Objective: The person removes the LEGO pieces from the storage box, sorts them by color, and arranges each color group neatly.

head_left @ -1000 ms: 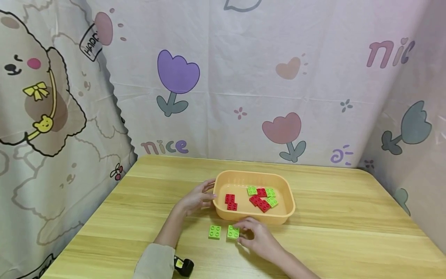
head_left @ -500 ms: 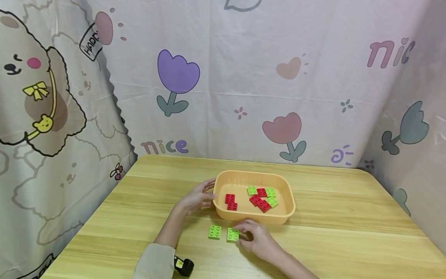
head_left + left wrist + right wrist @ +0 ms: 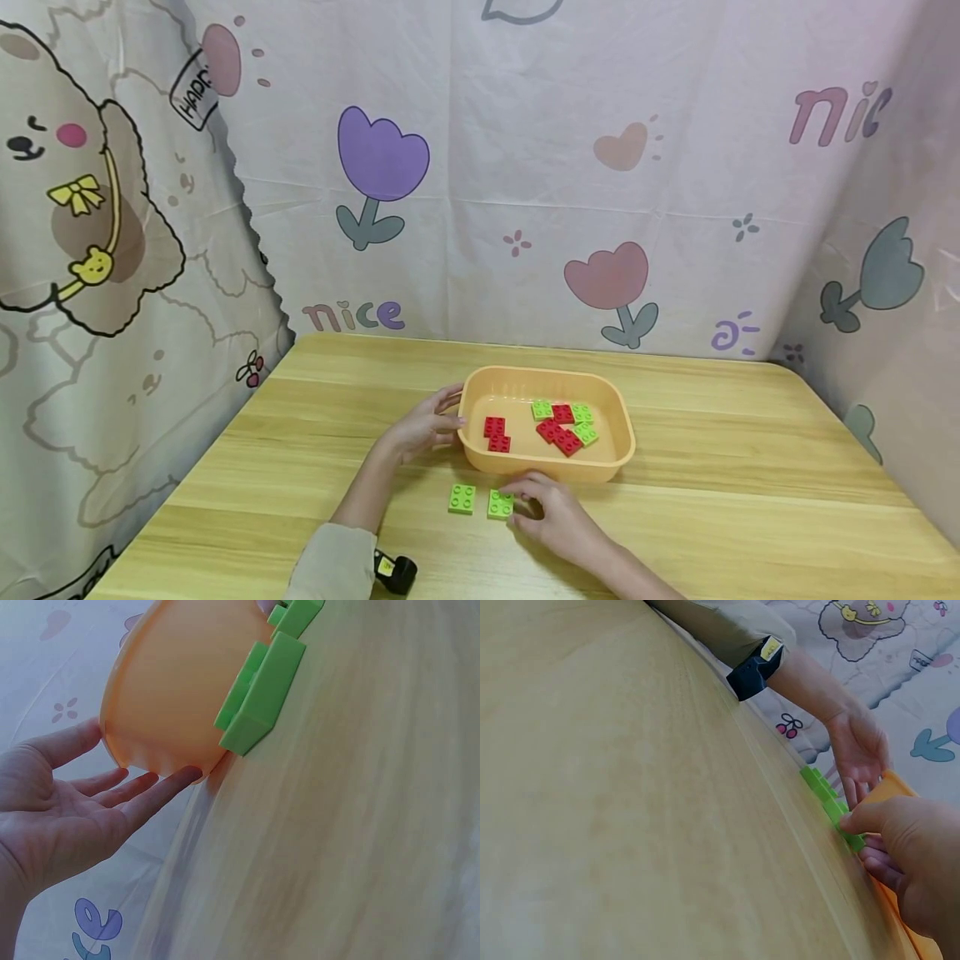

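Right hand (image 3: 558, 518): fingers curved, pinching right green block (image 3: 498, 505), fingertip at block's 1 o'clock, thumb at 4. Left green block (image 3: 462, 499) near, apart, at 9 o'clock on table (image 3: 720, 475). Left hand (image 3: 426, 427): fingers spread, nearly straight, touching orange tray (image 3: 521, 408) at its 9 o'clock end. Red and green bricks (image 3: 567, 442) inside. Patterned cloth (image 3: 480, 275) beyond, 12 o'clock.

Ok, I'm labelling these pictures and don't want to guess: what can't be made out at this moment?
Pinched green brick: head view, one corner covered by the right hand; left wrist view, cut off by the top edge.
Red bricks in the tray: left wrist view, hidden by its wall.
Label on the black wrist device: head view, lettering too small.
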`<action>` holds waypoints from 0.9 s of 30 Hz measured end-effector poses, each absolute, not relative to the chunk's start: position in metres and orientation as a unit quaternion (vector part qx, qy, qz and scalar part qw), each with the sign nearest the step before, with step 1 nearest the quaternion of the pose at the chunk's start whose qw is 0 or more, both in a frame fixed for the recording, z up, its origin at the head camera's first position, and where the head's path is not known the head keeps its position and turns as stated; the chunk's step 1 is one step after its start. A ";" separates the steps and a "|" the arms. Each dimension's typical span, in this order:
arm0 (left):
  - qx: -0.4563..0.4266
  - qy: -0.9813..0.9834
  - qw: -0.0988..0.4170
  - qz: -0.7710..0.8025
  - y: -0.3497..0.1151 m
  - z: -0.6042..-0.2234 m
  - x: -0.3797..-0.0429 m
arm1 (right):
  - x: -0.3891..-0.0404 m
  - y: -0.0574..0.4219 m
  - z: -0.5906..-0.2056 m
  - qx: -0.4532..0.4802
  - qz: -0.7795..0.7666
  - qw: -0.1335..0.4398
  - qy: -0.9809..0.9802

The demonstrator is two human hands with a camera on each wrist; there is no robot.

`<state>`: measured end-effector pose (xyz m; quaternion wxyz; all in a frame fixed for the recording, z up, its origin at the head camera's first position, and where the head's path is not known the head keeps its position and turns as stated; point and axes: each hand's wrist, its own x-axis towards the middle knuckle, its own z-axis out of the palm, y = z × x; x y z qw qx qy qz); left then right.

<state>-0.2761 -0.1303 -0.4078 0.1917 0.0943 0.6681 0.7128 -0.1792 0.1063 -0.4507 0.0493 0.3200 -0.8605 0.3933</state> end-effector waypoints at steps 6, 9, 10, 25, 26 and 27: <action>0.094 0.666 0.190 0.716 -0.131 -0.408 -0.276 | -0.179 0.106 -0.450 0.319 0.393 0.052 -0.861; 0.093 0.665 0.190 0.717 -0.131 -0.408 -0.277 | -0.179 0.105 -0.450 0.318 0.395 0.052 -0.860; 0.093 0.665 0.189 0.716 -0.131 -0.408 -0.277 | -0.178 0.105 -0.450 0.318 0.395 0.052 -0.861; 0.102 0.670 0.194 0.710 -0.132 -0.410 -0.279 | -0.177 0.105 -0.448 0.307 0.392 0.040 -0.866; 0.103 0.670 0.194 0.709 -0.132 -0.410 -0.279 | -0.177 0.105 -0.449 0.308 0.391 0.042 -0.866; 0.103 0.669 0.195 0.709 -0.132 -0.411 -0.279 | -0.177 0.105 -0.449 0.311 0.390 0.045 -0.865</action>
